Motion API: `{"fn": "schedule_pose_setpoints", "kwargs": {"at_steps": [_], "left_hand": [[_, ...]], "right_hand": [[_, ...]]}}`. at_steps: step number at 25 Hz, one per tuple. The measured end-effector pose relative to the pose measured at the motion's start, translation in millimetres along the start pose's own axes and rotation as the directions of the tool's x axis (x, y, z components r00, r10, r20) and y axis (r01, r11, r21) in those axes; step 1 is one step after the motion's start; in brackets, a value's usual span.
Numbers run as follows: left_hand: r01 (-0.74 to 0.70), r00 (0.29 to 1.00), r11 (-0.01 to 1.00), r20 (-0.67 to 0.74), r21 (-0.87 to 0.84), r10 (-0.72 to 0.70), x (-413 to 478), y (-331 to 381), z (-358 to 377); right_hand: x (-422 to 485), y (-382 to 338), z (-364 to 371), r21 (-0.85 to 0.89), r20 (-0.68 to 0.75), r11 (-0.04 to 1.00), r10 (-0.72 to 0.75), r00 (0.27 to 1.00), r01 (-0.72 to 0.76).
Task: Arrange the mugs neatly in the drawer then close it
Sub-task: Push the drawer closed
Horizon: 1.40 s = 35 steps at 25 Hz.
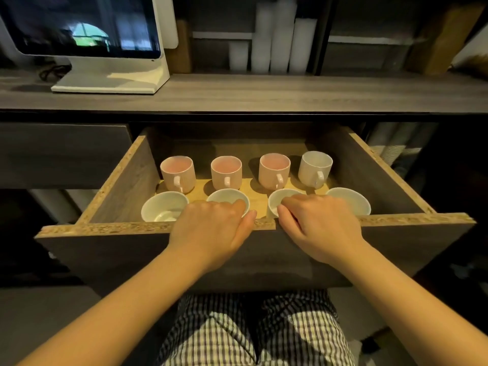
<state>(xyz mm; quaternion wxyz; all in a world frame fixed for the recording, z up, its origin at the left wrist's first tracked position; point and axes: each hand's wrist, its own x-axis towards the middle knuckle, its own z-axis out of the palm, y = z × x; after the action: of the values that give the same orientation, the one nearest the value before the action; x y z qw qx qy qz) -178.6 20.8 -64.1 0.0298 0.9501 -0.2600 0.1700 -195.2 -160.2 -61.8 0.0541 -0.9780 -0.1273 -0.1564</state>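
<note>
- The drawer [124,186] stands pulled out from under the grey wood countertop [237,93]. Its raw chipboard rims are exposed on both sides and along the front.
- Eight mugs stand upright inside, in two rows of four.
- In the back row are three pink mugs [226,173] and one white mug [314,167] at the right end. Their handles face the person, and the mugs stand apart from each other.
- In the front row are four white mugs [163,207] just behind the drawer front [105,249]. The leftmost sits near the left wall and the rightmost near the right wall.
- Bare drawer floor shows behind the back row, in a thin band between the rows, and in a strip between the two middle front mugs.
- The left hand [211,228] clasps the top edge of the drawer front, with its fingers curled over into the drawer and its thumb on the rim.
- The right hand [319,228] grasps the same edge just beside it, fingers bent over the rim. It hides part of the third front mug.
- A white monitor [79,25] stands on the countertop at the left, and stacked cups [280,35] stand at the back.
</note>
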Motion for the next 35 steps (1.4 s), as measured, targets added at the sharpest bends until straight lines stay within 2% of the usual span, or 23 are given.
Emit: {"fn": "schedule_pose_setpoints", "kwargs": {"at_steps": [3, 6, 11, 14, 20, 35], "left_hand": [[-0.058, 0.995, 0.998, -0.085, 0.03, 0.061, 6.8, -5.0, 3.8], [-0.111, 0.978, 0.991, -0.169, 0.069, 0.121, 21.9, -17.3, 13.5], [-0.151, 0.972, 0.988, -0.179, 0.027, 0.153, 62.3, -42.7, 30.8], [-0.161, 0.971, 0.977, -0.152, 0.139, 0.182, 97.0, -61.6, 41.8], [-0.086, 0.994, 0.964, -0.047, 0.253, 0.101, 154.8, -85.5, 61.5], [-0.053, 0.988, 0.95, -0.122, 0.307, 0.095, 193.2, -101.0, 78.0]], "right_hand": [[6.6, 6.3, 8.7, -0.019, -0.123, 0.999, -0.043, 0.991, 0.041], [21.4, 12.2, 16.1, -0.044, -0.172, 0.997, -0.069, 0.983, 0.062], [69.6, 31.9, 30.3, -0.064, -0.234, 0.996, -0.079, 0.969, 0.066], [105.0, 45.7, 42.6, -0.084, -0.277, 0.994, -0.089, 0.957, 0.068], [162.6, 69.5, 59.9, -0.174, -0.248, 0.984, -0.068, 0.966, 0.025], [203.4, 87.9, 70.5, -0.289, -0.22, 0.957, -0.094, 0.971, 0.027]]}}
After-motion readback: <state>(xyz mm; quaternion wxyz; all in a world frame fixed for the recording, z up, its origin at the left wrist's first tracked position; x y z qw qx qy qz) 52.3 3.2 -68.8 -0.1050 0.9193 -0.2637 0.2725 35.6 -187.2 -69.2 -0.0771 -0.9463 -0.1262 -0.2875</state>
